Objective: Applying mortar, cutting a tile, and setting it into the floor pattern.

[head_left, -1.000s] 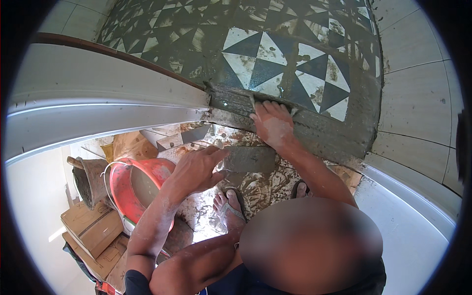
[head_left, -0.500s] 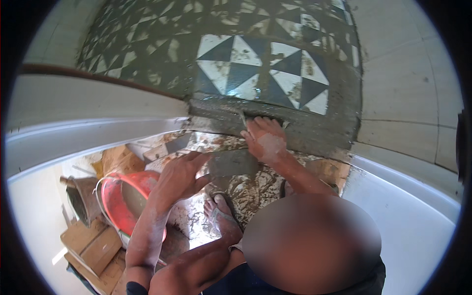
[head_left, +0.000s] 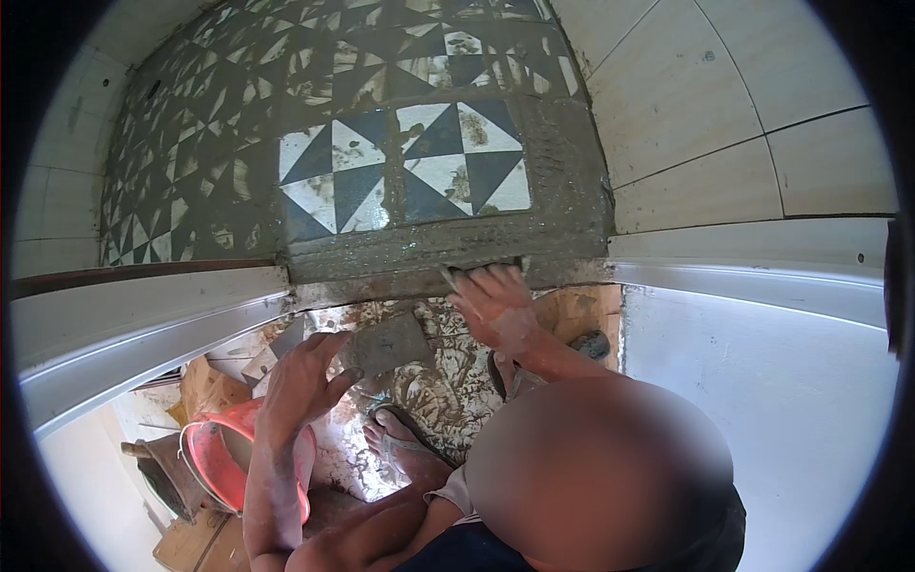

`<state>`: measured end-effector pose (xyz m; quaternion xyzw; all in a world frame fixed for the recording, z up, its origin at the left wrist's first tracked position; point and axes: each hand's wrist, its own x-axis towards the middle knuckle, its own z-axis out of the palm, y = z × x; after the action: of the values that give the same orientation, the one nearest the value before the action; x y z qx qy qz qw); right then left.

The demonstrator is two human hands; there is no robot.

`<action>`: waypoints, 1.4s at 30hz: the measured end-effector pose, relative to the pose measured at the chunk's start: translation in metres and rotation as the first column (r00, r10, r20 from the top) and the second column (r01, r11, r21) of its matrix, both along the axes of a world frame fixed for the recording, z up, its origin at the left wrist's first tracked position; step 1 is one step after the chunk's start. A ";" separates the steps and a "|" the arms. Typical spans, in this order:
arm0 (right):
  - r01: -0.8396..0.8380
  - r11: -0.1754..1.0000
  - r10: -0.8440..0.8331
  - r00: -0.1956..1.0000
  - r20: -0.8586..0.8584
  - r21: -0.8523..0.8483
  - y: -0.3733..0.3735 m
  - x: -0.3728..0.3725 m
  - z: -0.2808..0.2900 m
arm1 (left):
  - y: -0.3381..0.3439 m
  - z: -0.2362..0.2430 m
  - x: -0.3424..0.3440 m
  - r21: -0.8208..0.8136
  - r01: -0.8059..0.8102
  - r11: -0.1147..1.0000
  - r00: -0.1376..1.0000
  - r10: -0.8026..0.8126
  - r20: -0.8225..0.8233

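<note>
At the near edge of the wet mortar strip (head_left: 381, 243), my right hand (head_left: 496, 300) is closed around a trowel (head_left: 448, 276). My fingers hide most of the tool; only its ends show on either side. My left hand (head_left: 307, 377) hovers over the near floor, fingers stretched and thumb apart, holding nothing. A grey, mortar-smeared flat piece (head_left: 391, 343) lies just right of it. Beyond the strip, two black-and-white patterned tiles (head_left: 464, 157) show cleaner faces than the grout-covered tiles (head_left: 205, 133) around them.
A red bucket (head_left: 214, 458) with grey contents stands at lower left, beside a dirty container (head_left: 162, 477) and cardboard (head_left: 205, 543). Door frame pieces (head_left: 152, 319) flank the threshold. Beige tiled wall (head_left: 705, 124) rises at right. My sandalled foot (head_left: 405, 443) rests on the splattered floor.
The view has shifted, so the tiles appear farther left. My right hand and trowel have moved right along the strip's near edge. My left hand stays open over the floor.
</note>
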<state>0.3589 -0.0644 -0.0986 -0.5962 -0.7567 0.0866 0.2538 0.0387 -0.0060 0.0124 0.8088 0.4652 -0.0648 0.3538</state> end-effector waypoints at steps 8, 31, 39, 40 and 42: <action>-0.050 0.994 0.059 0.993 0.099 -0.094 -0.012 0.034 -0.017 | 0.007 0.003 0.011 0.041 0.030 0.999 1.000 -0.030 0.004; -0.009 0.987 0.017 0.999 0.046 -0.163 -0.027 0.022 -0.015 | 0.008 0.012 0.025 0.036 0.045 0.998 0.997 -0.043 -0.065; -0.028 0.988 0.050 0.989 0.141 -0.153 -0.017 0.021 -0.022 | 0.005 0.016 0.019 0.016 0.010 1.000 0.999 -0.009 -0.047; -0.041 0.989 0.061 0.988 0.142 -0.141 -0.014 0.022 -0.021 | 0.008 0.015 0.017 0.000 0.003 1.000 0.999 -0.003 -0.043; -0.053 0.934 0.090 0.992 0.087 -0.355 -0.011 0.022 -0.014 | 0.011 0.007 0.012 0.055 0.027 0.998 0.999 -0.026 -0.020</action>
<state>0.3808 -0.0755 -0.1130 -0.6076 -0.7623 0.1990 0.1010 0.0508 0.0054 0.0196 0.8239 0.4593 -0.0642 0.3258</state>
